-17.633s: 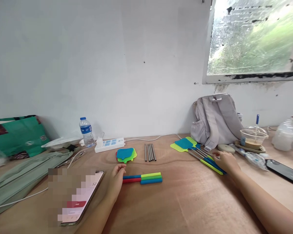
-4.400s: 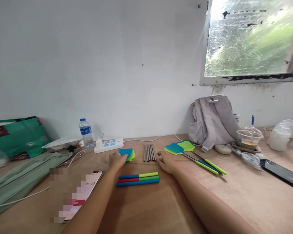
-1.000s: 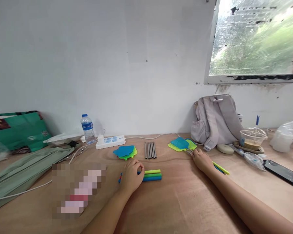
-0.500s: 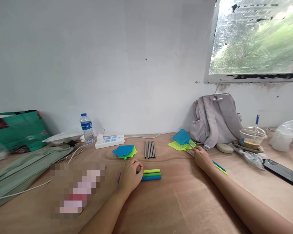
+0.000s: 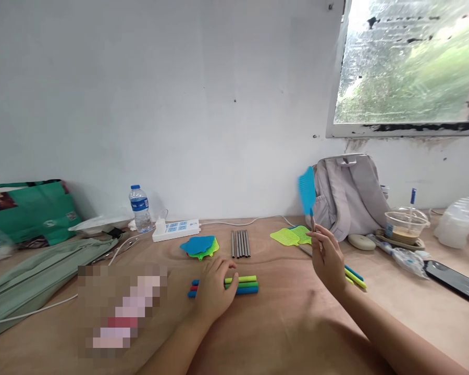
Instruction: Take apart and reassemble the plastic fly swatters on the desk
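Note:
Raised off the table in my right hand [image 5: 327, 258] is a fly swatter with a blue head [image 5: 307, 191]. The fingers close round its metal rod, with the head pointing up. Below and beside that hand lie more swatters with yellow-green heads [image 5: 287, 237] and a blue one partly under them. My left hand [image 5: 217, 285] rests over a row of coloured plastic handles [image 5: 247, 290], thumb apart from the loosely bent fingers. It hides the handles' middle. Several metal tubes [image 5: 241, 244] lie side by side beyond it, near a stack of loose swatter heads [image 5: 198, 245].
A power strip [image 5: 175, 229] and a water bottle [image 5: 139, 208] stand by the wall. On the right are a grey backpack [image 5: 354, 198], a plastic cup [image 5: 404, 224] and a black phone [image 5: 453, 281]. A green bag [image 5: 31, 213] and folded cloth [image 5: 50, 271] lie left.
My right hand has lifted the blue swatter off the other swatters and tipped it upright. My left hand has shifted slightly right, its fingers loosening over the handles.

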{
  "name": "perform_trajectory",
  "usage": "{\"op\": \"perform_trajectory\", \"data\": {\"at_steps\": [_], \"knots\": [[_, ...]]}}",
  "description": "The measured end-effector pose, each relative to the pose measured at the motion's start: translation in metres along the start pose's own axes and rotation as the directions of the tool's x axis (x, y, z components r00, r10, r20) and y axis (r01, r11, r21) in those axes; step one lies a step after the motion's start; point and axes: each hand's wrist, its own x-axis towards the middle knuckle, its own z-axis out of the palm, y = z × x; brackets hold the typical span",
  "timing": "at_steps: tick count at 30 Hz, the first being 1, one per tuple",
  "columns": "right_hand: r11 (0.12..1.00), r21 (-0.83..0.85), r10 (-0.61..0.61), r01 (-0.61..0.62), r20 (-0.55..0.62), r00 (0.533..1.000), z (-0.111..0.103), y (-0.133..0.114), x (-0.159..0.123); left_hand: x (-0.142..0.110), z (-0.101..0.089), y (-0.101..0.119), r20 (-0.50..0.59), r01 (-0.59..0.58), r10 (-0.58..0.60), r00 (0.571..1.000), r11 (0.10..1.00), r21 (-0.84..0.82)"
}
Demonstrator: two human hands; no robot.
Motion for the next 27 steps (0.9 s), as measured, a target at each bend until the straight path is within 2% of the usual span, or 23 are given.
{"op": "perform_trajectory", "data": {"at_steps": [2,3,5,8,10,13,18,20,22,24,27], "knots": [[0.966,0.238,0.123,-0.105,-0.063,0.99,0.006,-0.023,-0.004,-0.002,-0.002,0.01,0.005,-0.053,0.054,0.999,0.998,-0.016],[0.914,0.38,0.181,-0.143,-0.067,0.981,0.009,-0.034,-0.006,-0.003,-0.003,0.014,0.016,-0.077,0.078,0.997,0.997,-0.026],[0.766,0.611,0.271,-0.201,-0.023,0.962,0.013,-0.051,-0.011,-0.006,-0.004,0.022,0.039,-0.112,0.114,0.993,0.992,-0.05],[0.564,0.759,0.381,-0.325,0.11,0.918,0.015,-0.071,-0.019,-0.011,-0.002,0.032,0.053,-0.128,0.133,0.99,0.987,-0.093],[0.445,0.781,0.452,-0.438,0.227,0.863,0.015,-0.082,-0.025,-0.015,0.001,0.037,0.065,-0.114,0.123,0.99,0.986,-0.124],[0.248,0.785,0.536,-0.568,0.377,0.755,0.015,-0.092,-0.033,-0.018,0.005,0.042,0.111,-0.098,0.115,0.987,0.983,-0.154],[-0.159,0.782,0.564,-0.602,0.573,0.595,0.021,-0.087,-0.036,-0.018,0.008,0.044,0.144,-0.187,0.195,0.97,0.98,-0.068],[-0.281,0.762,0.539,-0.583,0.628,0.561,0.024,-0.08,-0.036,-0.017,0.009,0.045,0.17,-0.217,0.219,0.961,0.976,-0.029],[-0.341,0.748,0.504,-0.57,0.657,0.561,0.025,-0.073,-0.036,-0.017,0.011,0.047,0.22,-0.259,0.25,0.943,0.966,0.011],[-0.36,0.736,0.479,-0.574,0.674,0.563,0.026,-0.068,-0.035,-0.017,0.015,0.049,0.264,-0.309,0.286,0.921,0.95,0.049],[-0.383,0.715,0.484,-0.585,0.695,0.532,0.025,-0.066,-0.032,-0.018,0.02,0.053,0.297,-0.355,0.318,0.9,0.932,0.078]]}}
